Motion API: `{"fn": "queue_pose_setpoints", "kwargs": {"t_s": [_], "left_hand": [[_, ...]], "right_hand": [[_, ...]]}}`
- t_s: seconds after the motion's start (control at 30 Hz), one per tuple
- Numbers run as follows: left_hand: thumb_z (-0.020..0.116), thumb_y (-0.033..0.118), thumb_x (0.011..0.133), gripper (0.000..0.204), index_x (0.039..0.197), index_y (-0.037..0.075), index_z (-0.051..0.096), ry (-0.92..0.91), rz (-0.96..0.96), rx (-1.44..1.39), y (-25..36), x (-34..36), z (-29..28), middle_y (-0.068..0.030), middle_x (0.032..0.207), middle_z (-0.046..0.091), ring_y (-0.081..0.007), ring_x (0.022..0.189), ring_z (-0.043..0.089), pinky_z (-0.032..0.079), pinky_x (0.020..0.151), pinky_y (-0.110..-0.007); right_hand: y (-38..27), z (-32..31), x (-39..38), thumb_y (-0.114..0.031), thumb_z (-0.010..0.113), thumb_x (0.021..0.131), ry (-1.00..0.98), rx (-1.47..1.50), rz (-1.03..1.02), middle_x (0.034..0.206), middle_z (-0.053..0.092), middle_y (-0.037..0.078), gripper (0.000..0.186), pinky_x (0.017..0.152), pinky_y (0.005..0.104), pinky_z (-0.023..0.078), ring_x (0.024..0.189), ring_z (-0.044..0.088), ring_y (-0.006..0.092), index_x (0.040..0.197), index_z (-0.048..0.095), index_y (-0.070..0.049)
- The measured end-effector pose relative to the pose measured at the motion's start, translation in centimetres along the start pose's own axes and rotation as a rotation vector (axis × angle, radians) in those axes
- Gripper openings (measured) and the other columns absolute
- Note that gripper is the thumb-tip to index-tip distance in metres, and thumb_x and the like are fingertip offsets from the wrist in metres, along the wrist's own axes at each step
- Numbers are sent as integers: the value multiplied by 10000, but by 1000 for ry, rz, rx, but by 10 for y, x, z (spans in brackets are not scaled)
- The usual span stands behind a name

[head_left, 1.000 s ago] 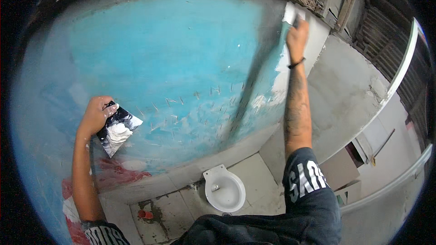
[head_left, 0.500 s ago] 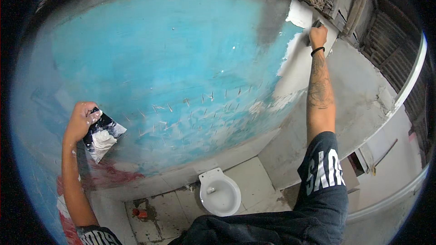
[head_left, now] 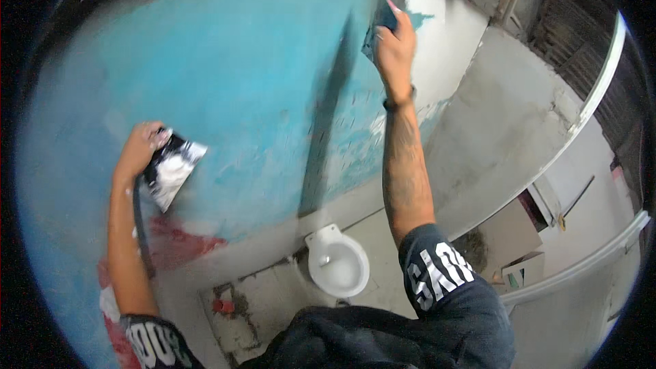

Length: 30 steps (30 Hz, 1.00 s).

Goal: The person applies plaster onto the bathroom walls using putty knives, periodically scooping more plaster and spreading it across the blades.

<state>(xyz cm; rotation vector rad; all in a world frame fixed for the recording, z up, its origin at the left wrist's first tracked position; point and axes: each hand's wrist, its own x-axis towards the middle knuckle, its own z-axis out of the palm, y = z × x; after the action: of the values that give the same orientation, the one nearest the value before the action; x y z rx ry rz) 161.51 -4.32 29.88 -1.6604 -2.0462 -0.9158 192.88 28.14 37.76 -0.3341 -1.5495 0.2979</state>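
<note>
A: Hands?

B: L hand (head_left: 145, 147) grips a flat, dark-and-silvery blade (head_left: 195, 151) w/ a mound of white paste (head_left: 175, 168), up-left of the white ceramic toilet (head_left: 339, 270). R hand (head_left: 396, 44) holds a dark, flat, wide blade (head_left: 385, 18), well above & slightly right of the toilet; can't tell if its edge touches the turquoise painted wall (head_left: 239, 61).

A: Risks?

B: L blade slants, so paste could slide off if it tips more, prob. landing left of the toilet. R blade's corner could gouge the smooth white coating (head_left: 451, 44), high up-right of the toilet, if angled too steeply.

A: Anything else?

B: Scratches above the toilet might snag an edge.
</note>
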Motion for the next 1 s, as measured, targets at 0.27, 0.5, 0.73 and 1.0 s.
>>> {"fn": "queue_pose_setpoints", "kwargs": {"t_s": [0.27, 0.5, 0.73, 1.0], "left_hand": [[553, 173, 831, 196, 877, -9, 609, 367, -913, -1198, 88, -134, 110, -21, 744, 556, -86, 672, 480, 397, 604, -244], [544, 125, 850, 131, 907, 12, 575, 553, -1028, -1391, 153, -174, 151, 2, 771, 554, -70, 680, 499, 422, 604, -223], [553, 228, 843, 238, 1005, 54, 543, 474, -1218, -1534, 185, -196, 122, -41, 894, 584, -149, 735, 585, 498, 643, -303], [519, 142, 858, 195, 973, -10, 562, 525, -1207, -1771, 193, -204, 113, -64, 886, 598, -161, 769, 594, 486, 694, -295]], "right_hand": [[-63, -72, -266, -77, 545, 782, -82, 692, 1234, 888, 600, 113, 248, 618, 307, 518, 781, 606, 200, 1001, 540, 40], [-114, -55, -306, 54, 529, 740, -372, 940, 1112, 1056, 535, 102, 481, 842, 317, 426, 960, 537, 192, 1203, 406, 10], [-130, -62, -297, 151, 454, 530, -950, 720, 468, 1192, 380, 124, 678, 982, 326, 271, 1165, 359, 247, 1178, 401, -41], [-93, -64, -350, 193, 415, 551, -1256, 297, 160, 1169, 365, 148, 692, 851, 361, 406, 1081, 434, 321, 1174, 411, -110]]}}
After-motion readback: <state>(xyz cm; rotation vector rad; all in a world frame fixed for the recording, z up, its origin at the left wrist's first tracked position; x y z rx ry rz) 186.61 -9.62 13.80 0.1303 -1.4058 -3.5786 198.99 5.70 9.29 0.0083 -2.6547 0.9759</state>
